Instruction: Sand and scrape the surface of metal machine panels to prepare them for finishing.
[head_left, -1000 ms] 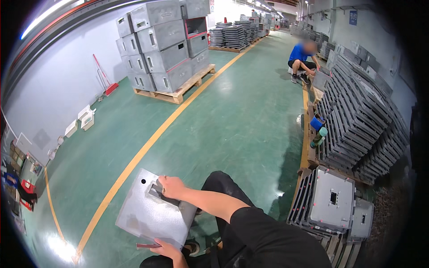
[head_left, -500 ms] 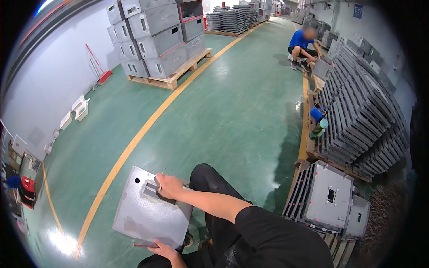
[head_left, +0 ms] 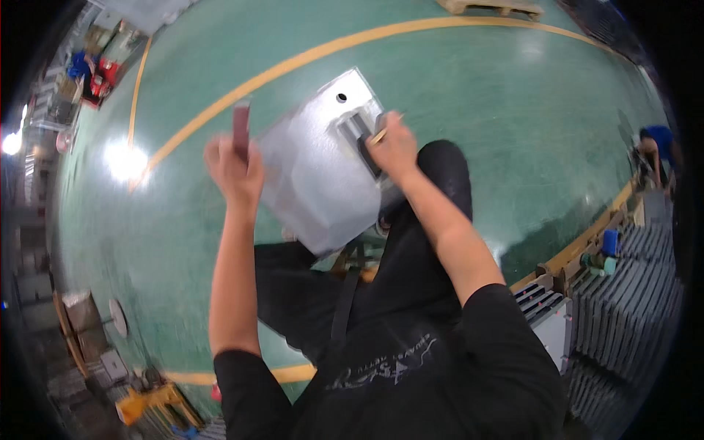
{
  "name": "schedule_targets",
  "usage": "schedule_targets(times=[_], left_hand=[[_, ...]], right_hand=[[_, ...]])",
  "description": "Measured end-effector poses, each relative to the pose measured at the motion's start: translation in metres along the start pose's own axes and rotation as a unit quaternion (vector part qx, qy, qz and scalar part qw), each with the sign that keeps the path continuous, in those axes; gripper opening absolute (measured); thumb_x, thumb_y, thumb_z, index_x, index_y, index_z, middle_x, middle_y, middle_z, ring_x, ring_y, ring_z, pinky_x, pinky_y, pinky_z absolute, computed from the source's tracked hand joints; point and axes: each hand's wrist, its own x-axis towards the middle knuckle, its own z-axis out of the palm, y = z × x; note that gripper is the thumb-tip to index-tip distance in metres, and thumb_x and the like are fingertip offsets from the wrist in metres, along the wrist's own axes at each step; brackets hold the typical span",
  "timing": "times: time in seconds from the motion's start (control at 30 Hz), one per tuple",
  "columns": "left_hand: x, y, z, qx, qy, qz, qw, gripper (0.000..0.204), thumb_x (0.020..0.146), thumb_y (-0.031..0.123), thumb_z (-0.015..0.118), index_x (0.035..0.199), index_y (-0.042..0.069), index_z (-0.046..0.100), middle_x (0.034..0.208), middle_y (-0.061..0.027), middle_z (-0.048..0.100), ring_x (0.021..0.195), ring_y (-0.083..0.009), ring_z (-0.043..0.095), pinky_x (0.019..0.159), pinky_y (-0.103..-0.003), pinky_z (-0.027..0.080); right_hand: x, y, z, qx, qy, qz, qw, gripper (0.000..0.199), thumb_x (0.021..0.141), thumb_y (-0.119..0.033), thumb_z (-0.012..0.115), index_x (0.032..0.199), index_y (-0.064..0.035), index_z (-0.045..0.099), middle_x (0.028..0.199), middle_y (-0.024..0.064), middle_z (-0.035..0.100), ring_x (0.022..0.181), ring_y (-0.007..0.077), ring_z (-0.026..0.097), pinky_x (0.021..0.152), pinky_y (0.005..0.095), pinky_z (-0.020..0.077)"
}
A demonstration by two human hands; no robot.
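Observation:
A grey metal panel (head_left: 315,169) rests tilted in front of my knees, with a round hole near its far corner and a long dark recess (head_left: 361,147). My right hand (head_left: 394,150) is closed at that recess, around a thin yellowish stick (head_left: 379,136); its far end is blurred. Left of the panel, my left hand (head_left: 236,172) is raised and closed around a flat reddish-brown bar (head_left: 241,128) that points away from me. Blur hides what kind of tool the bar is.
Stacked grey panels (head_left: 623,293) stand on my right, beside a green bottle (head_left: 598,264) and a blue container (head_left: 610,242). Another person (head_left: 656,150) crouches at the far right. A yellow pallet jack (head_left: 158,407) is at the lower left, and a wooden pallet (head_left: 491,7) lies at the far edge.
The view has tilted down and turned. My left hand has risen from the panel's near edge, and its bar now points up and away. My right hand stays at the recess.

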Motion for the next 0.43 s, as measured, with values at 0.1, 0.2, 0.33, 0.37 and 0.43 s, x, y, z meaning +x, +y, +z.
schedule_targets(times=[0.1,0.2,0.33,0.37,0.43], left_hand=[[0.041,0.004,0.025,0.070,-0.032,-0.003,0.997,0.015,0.077,0.013,0.066,0.085,0.003,0.059,0.087,-0.0162,0.060,0.088,-0.0399,0.057,0.078,-0.049,0.045],[0.046,0.010,0.049,0.099,-0.123,-0.110,0.981,0.021,0.083,0.022,0.064,0.091,0.003,0.061,0.094,-0.0186,0.064,0.096,-0.0414,0.060,0.084,-0.050,0.048],[0.050,0.024,0.036,0.079,-0.364,-0.323,0.870,0.037,0.090,0.035,0.059,0.107,0.003,0.064,0.122,-0.0239,0.067,0.115,-0.0417,0.062,0.099,-0.050,0.048],[0.049,0.012,0.033,0.061,-0.366,-0.321,0.871,0.047,0.087,0.038,0.061,0.119,0.002,0.063,0.125,-0.0231,0.067,0.118,-0.0405,0.062,0.100,-0.048,0.048],[0.044,0.002,0.048,0.094,-0.373,-0.281,0.879,0.041,0.089,0.036,0.065,0.115,0.004,0.063,0.120,-0.0202,0.070,0.108,-0.0371,0.067,0.091,-0.047,0.052]], right_hand=[[-0.014,0.003,-0.010,0.008,0.003,-0.008,1.000,0.036,0.075,-0.020,0.075,0.097,-0.0047,0.050,0.086,0.0227,0.064,0.084,0.0461,0.064,0.070,0.0520,0.0515],[-0.028,0.016,-0.009,0.006,-0.018,0.018,1.000,0.038,0.076,-0.020,0.077,0.096,-0.0040,0.050,0.085,0.0210,0.064,0.082,0.0433,0.065,0.071,0.0485,0.0524],[-0.051,0.021,-0.036,0.085,-0.069,0.088,0.990,0.039,0.081,-0.023,0.081,0.096,-0.0032,0.050,0.089,0.0195,0.067,0.082,0.0315,0.070,0.074,0.0388,0.0541],[-0.056,0.017,-0.043,0.103,-0.049,0.110,0.987,0.039,0.084,-0.025,0.080,0.094,-0.0024,0.050,0.096,0.0194,0.070,0.086,0.0251,0.071,0.078,0.0356,0.0541],[-0.067,0.047,-0.040,0.212,-0.016,0.079,0.974,0.039,0.085,-0.023,0.080,0.097,-0.0021,0.050,0.102,0.0184,0.072,0.090,0.0284,0.072,0.083,0.0377,0.0551]])
